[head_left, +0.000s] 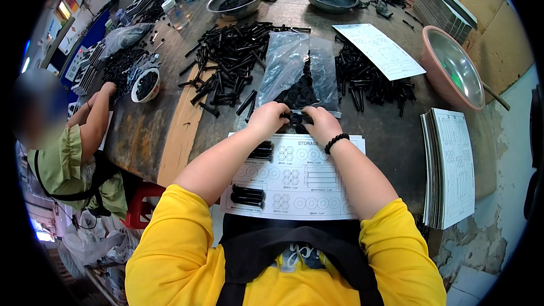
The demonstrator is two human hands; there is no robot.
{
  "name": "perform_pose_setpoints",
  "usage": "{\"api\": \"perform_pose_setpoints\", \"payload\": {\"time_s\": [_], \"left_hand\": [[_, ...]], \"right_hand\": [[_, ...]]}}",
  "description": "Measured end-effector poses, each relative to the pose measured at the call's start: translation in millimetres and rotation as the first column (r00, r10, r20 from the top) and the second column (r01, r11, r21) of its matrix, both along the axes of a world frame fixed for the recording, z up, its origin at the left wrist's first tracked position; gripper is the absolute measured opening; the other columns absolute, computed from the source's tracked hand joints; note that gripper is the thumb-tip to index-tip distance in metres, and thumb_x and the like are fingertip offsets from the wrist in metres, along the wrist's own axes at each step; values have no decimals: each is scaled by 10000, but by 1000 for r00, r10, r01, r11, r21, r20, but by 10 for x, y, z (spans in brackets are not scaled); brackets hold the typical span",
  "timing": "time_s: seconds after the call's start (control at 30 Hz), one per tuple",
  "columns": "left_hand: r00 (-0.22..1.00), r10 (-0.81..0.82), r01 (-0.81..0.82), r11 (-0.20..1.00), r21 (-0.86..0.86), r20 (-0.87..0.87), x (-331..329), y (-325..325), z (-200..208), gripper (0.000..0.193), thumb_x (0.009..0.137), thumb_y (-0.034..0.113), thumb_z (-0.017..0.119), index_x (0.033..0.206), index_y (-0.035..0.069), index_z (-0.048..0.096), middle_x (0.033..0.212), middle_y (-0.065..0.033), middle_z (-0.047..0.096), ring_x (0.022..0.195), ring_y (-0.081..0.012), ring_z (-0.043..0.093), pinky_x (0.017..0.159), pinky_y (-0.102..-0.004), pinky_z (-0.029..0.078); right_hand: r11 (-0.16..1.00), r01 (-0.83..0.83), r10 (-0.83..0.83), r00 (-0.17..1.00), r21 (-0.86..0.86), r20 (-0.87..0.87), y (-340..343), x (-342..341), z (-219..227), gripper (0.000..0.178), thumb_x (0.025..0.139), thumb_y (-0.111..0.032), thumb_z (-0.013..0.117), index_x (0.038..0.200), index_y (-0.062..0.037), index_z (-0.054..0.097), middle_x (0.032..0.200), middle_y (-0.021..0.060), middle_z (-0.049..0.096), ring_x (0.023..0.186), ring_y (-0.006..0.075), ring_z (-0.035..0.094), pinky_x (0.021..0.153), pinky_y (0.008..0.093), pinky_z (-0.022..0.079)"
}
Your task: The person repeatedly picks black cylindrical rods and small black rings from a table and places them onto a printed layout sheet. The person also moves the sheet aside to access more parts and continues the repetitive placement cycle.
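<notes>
Side by side at the far edge of a printed sheet (pixel 294 195), my left hand (pixel 268 120) and my right hand (pixel 323 125) have their fingers curled in on small black washers (pixel 297 119). Just beyond them a heap of black washers (pixel 298 95) spills from the mouth of a clear plastic bag (pixel 286 56). The sheet carries line drawings of nuts, washers and bolts. Two groups of black bolts, an upper one (pixel 262 151) and a lower one (pixel 247 196), lie on its left side. My fingertips partly hide what they pinch.
Loose black bolts lie in a left pile (pixel 232 56) and a right pile (pixel 362 73), with a paper sheet (pixel 379 51) over the latter. Metal bowls (pixel 236 1) stand behind. At right are a pink-rimmed basin (pixel 450 68) and stacked sheets (pixel 453 164). A co-worker (pixel 79 153) sits left.
</notes>
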State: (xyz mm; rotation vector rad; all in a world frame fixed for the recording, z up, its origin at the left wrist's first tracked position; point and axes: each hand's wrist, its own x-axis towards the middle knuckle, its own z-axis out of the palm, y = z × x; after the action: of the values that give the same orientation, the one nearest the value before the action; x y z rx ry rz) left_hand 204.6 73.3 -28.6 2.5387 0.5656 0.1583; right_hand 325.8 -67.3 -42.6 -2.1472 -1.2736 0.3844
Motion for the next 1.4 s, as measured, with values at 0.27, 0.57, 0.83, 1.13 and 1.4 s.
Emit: {"api": "perform_pose_setpoints", "payload": {"time_s": [0.27,0.57,0.83,1.13,1.4], "left_hand": [[991,76,-73,997,-31,109,-155,61,219,187,735,90,637,917,47,633,824,-120,574,818,-288,560,729,-349,447],[992,81,-70,991,-113,93,-433,-49,384,211,751,59,625,959,22,619,834,-120,563,796,-260,563,720,-329,450],[986,93,-77,990,-114,140,-577,-177,462,184,755,84,612,932,34,622,869,-120,578,861,-286,558,756,-351,446],[984,120,-80,958,-276,131,-629,-382,421,225,768,53,627,986,9,599,864,-100,612,765,-186,596,679,-290,474],[985,-146,164,958,-237,94,-264,-814,248,212,774,67,594,980,19,606,886,-129,636,833,-254,616,736,-326,480]], "right_hand": [[951,-74,97,993,-299,62,135,-96,265,322,763,-281,644,1018,-91,593,999,129,581,934,299,573,799,378,461],[894,-76,92,996,-443,15,189,4,258,269,713,-205,699,889,-12,636,964,171,626,931,299,594,820,369,474],[762,-72,210,968,-643,140,350,-52,389,232,749,-140,615,944,-21,658,995,174,627,927,304,607,802,367,492],[996,-81,72,972,-34,-222,-126,119,285,242,727,-97,641,958,-27,629,901,138,647,821,247,624,720,320,488],[989,8,-61,933,-149,-354,-795,-105,433,187,771,-101,603,927,0,623,886,139,636,823,233,607,736,301,474]]}}
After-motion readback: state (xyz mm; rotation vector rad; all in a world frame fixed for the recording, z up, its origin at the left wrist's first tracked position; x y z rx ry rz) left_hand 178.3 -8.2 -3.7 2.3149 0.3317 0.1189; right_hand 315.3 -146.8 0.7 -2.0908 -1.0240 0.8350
